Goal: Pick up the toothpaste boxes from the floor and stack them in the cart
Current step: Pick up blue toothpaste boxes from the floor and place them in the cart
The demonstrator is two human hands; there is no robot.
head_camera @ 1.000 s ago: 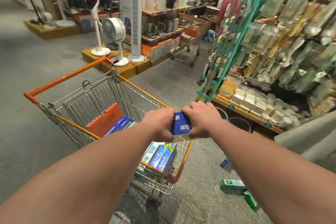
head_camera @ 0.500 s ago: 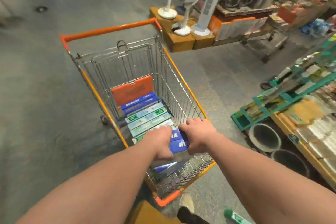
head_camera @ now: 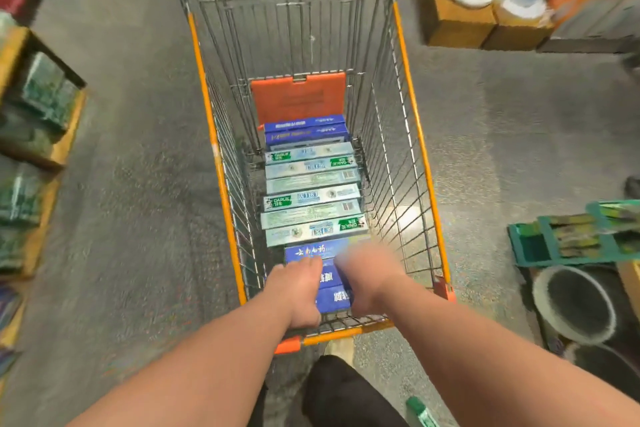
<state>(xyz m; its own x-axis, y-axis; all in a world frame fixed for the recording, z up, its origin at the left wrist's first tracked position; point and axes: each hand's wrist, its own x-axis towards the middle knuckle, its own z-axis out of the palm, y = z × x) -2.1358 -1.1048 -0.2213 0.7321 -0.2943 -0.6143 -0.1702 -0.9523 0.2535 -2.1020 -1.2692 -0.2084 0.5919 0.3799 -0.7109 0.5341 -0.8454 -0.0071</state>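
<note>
A wire shopping cart point(head_camera: 420, 163) with orange rims stands in front of me. Several toothpaste boxes lie in a row on its floor: dark blue ones point(head_camera: 304, 130) at the far end, pale blue-green ones point(head_camera: 311, 199) in the middle, another blue one point(head_camera: 315, 250) nearer me. My left hand point(head_camera: 298, 291) and my right hand point(head_camera: 367, 277) together grip blue toothpaste boxes point(head_camera: 334, 291) low inside the cart's near end. One green toothpaste box point(head_camera: 420, 412) lies on the floor at my feet.
An orange flap point(head_camera: 298, 99) stands at the cart's far end. Fan bases on wooden blocks point(head_camera: 460, 24) sit at the back right. A teal rack point(head_camera: 568, 239) and dark round tubs point(head_camera: 575, 305) are on the right, a stocked shelf point(head_camera: 38, 107) on the left.
My view has swung down over the cart. Both hands have lowered the blue boxes from above the rim into the near end of the basket.
</note>
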